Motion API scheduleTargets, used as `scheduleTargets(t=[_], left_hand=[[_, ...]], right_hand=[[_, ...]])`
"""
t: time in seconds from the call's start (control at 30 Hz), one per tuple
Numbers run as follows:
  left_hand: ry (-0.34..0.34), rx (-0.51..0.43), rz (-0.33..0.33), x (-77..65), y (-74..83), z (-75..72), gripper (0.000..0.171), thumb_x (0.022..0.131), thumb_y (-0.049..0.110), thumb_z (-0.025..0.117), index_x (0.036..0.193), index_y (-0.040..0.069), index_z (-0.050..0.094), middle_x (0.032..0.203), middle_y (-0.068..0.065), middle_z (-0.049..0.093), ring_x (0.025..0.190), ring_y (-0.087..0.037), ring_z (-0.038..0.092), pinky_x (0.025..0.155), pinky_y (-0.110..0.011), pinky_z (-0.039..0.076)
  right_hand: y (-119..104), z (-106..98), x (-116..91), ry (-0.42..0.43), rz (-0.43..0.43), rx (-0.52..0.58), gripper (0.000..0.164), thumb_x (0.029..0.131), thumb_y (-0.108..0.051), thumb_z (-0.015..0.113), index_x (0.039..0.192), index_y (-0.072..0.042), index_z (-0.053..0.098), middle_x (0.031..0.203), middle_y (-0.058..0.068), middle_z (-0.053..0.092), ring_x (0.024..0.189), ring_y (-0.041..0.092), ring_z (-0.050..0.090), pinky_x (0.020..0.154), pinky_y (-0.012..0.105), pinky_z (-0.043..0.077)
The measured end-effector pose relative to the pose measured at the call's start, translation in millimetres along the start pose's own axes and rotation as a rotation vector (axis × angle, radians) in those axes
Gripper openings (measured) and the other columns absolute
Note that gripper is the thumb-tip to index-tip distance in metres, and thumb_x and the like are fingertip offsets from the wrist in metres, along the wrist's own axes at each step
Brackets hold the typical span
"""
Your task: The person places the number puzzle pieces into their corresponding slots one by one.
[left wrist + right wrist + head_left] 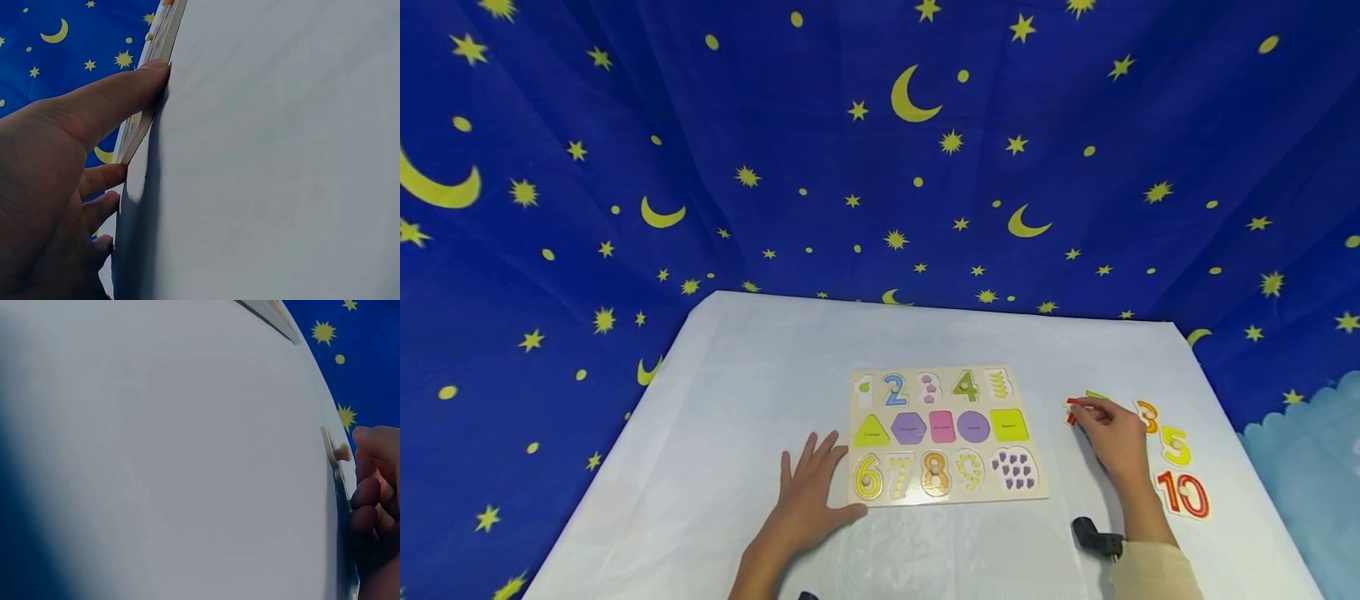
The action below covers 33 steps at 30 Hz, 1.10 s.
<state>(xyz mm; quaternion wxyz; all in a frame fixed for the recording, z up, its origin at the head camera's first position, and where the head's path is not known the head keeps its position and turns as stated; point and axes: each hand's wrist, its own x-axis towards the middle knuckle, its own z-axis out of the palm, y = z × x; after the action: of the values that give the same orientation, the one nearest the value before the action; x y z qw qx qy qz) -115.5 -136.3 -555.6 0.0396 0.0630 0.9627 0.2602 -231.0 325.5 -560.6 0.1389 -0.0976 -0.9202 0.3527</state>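
Note:
In the head view a wooden number puzzle board (947,494) lies flat on the table. Its 2, 4, 6 and 8 pieces are seated, along with a row of coloured shapes. My left hand (808,500) spreads around the board's lower left corner, thumb at the front edge and fingers along the left side. On the right, my right hand (1108,429) reaches over loose number pieces, fingertips at a red piece (1070,413). In the right wrist view the fingers bend just above a piece with a wooden knob (342,452), with a small gap to the knob.
Right of that hand lie an orange 3 (1147,416), a yellow 5 (1176,447) and a red 10 (1182,494). A green piece (1097,395) is partly hidden behind the fingers. A black wrist camera mount (1096,537) juts from the right forearm. Blue starry cloth (820,125) hangs behind the white table (760,358).

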Motion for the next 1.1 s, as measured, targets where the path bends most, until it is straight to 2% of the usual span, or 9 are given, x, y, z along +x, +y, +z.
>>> scheduleTargets(t=[0.27,0.53,0.83,1.1], left_hand=[[0.009,-0.008,0.006,0.8,0.6,-0.8,0.089,0.069,0.063,0.074,0.14,0.018,0.046,0.156,-0.004,0.027,0.145,-0.031,0.007,0.109,-0.063,-0.006],[0.012,-0.006,0.005,-2.3,-0.5,-1.3,0.087,0.07,0.063,0.073,0.139,0.018,0.046,0.155,-0.005,0.028,0.145,-0.031,0.007,0.109,-0.063,-0.006],[0.017,-0.001,0.015,-1.5,-1.3,-0.2,0.088,0.069,0.064,0.073,0.139,0.017,0.047,0.155,-0.006,0.029,0.145,-0.032,0.009,0.109,-0.064,-0.004],[-0.006,0.019,-0.015,0.4,2.1,-1.7,0.089,0.068,0.063,0.075,0.139,0.019,0.047,0.155,-0.004,0.028,0.145,-0.03,0.007,0.109,-0.062,-0.006]], right_hand=[[0.8,-1.4,4.5,-0.014,0.022,0.01,0.035,0.089,-0.04,0.067,0.109,-0.011,0.072,0.076,0.004,0.058,0.062,0.016,0.047,0.052,0.025,0.034],[-4.8,-2.2,5.5,-0.098,0.021,-0.057,0.038,0.09,-0.038,0.065,0.113,-0.008,0.071,0.075,0.004,0.056,0.067,0.019,0.047,0.054,0.028,0.033],[-3.7,-0.7,2.4,-0.065,0.053,-0.048,0.035,0.091,-0.035,0.065,0.111,-0.007,0.072,0.074,0.005,0.057,0.066,0.018,0.048,0.053,0.027,0.034],[-4.7,-4.3,0.0,-0.08,0.057,-0.051,0.036,0.091,-0.035,0.065,0.111,-0.006,0.072,0.076,0.006,0.058,0.067,0.019,0.048,0.051,0.026,0.035]])
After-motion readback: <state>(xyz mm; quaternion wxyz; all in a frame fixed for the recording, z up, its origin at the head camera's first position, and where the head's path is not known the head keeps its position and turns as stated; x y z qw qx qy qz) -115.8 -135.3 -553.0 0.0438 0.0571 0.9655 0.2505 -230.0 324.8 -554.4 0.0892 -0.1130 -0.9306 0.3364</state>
